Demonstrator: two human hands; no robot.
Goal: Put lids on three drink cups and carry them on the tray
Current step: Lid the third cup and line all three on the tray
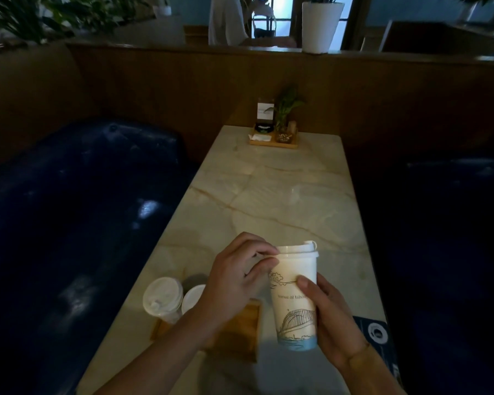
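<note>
My right hand [332, 320] grips a tall white paper cup [293, 300] printed with a bridge drawing, held above the table. A white lid [297, 250] sits on its rim, and the fingers of my left hand [240, 277] pinch that lid's left edge. Two more lidded cups stand on a wooden tray [240, 334] at the lower left: one [163, 299] fully visible, the other [193, 297] partly hidden behind my left wrist.
The marble table [283, 201] stretches away from me. At its far end sits a small wooden caddy [274, 138] with a plant, a card and napkins. Dark blue booth seats flank both sides. A dark blue card [378, 334] lies at the table's right edge.
</note>
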